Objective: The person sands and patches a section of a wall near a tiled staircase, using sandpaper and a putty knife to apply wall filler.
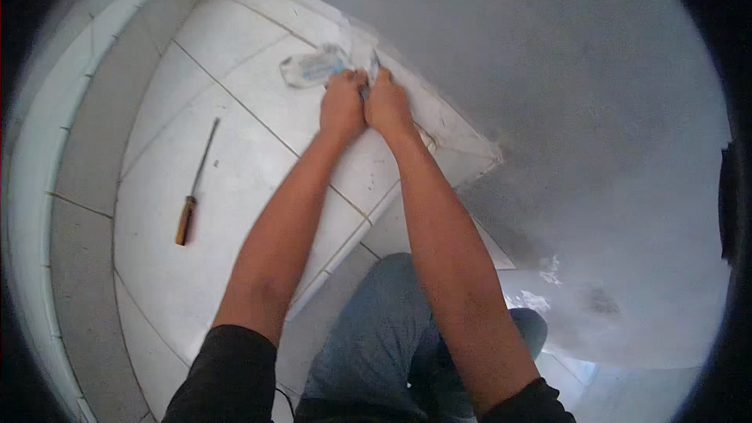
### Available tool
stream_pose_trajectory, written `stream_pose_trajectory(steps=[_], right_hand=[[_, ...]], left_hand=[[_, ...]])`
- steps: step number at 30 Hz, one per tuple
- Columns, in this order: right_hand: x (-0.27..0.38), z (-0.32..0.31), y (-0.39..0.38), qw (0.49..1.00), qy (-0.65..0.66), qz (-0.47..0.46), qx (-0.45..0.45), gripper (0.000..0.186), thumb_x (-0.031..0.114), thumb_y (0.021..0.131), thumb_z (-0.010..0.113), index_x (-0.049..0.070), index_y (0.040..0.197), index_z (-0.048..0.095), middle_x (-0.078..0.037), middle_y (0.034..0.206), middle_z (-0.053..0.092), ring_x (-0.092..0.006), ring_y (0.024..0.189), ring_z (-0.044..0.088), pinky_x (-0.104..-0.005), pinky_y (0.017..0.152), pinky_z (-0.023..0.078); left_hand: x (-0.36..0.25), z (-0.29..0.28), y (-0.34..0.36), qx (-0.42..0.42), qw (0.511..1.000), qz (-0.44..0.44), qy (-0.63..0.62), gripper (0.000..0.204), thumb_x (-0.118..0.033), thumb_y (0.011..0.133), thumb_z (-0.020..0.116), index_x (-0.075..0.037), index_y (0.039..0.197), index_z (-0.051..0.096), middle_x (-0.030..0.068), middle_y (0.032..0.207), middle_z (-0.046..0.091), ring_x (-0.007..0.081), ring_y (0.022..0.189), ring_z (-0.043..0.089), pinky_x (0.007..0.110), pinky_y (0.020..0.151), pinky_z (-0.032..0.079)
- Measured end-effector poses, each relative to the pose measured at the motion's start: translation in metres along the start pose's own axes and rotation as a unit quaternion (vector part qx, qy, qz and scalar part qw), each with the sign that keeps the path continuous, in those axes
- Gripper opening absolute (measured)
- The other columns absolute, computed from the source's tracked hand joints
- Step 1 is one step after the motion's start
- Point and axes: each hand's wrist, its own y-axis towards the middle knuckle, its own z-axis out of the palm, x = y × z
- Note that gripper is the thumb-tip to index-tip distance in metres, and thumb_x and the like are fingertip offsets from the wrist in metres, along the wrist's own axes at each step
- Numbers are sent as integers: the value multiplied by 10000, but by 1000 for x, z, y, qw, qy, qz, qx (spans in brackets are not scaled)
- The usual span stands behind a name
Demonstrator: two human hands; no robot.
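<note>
White floor tiles [235, 133] hold a screwdriver [196, 184] on the left, lying apart, out of the way. Further right, far off by the grey wall [548, 70], the left hand [342, 106] and right hand [388, 106] press side by side, fingers curled on a crumpled clear plastic bag [313, 66] to keep it down.

White tiled floor [235, 180], crossed by thin dark grout lines, bordered on the left by a low tiled wall and on the right by a grey plastered wall. Lay directly on it: a screwdriver [196, 184] with an orange-brown handle and long thin shaft, well left of the forearms; a crumpled clear plastic bag [309, 66] near the far wall edge.
</note>
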Motion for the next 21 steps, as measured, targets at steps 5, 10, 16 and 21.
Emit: stream_pose_trajectory(steps=[5, 10, 16, 21], right_hand=[[-19, -26, -39, 997, -25, 64, 33, 348, 39, 899, 505, -74, 1218, 429, -367, 992, 643, -517, 964, 634, -566, 870, 490], [-37, -26, -41, 990, -49, 102, 81, 369, 27, 891, 504, -82, 1233, 416, -380, 950, 637, -527, 943, 635, -577, 878, 477], [-4, 0, -18, 994, -59, 86, 42, 380, 2, 862, 522, -90, 1215, 417, -375, 924, 641, -532, 945, 633, -571, 875, 477], [10, 10, -13, 990, -32, 137, 13, 465, 13, 845, 560, -110, 1263, 400, -377, 975, 640, -521, 967, 632, -541, 893, 485]], left_hand=[[-8, 2, -6, 19, 999, -6, -29, 293, -1, 803, 571, -23, 1048, 730, 194, 1030, 659, 382, 1033, 595, 448, 900, 484], [-6, 7, -3, -22, 998, -61, -9, 310, 32, 788, 558, -5, 1043, 730, 208, 1028, 648, 385, 1015, 587, 449, 896, 485], [-1, 8, -2, -51, 994, -98, -4, 281, 28, 795, 571, -4, 1020, 735, 212, 1021, 643, 386, 1030, 561, 454, 892, 482], [-1, -1, 0, -20, 996, -73, -45, 292, 34, 762, 583, -3, 1009, 734, 205, 1023, 637, 385, 1018, 562, 451, 894, 486]])
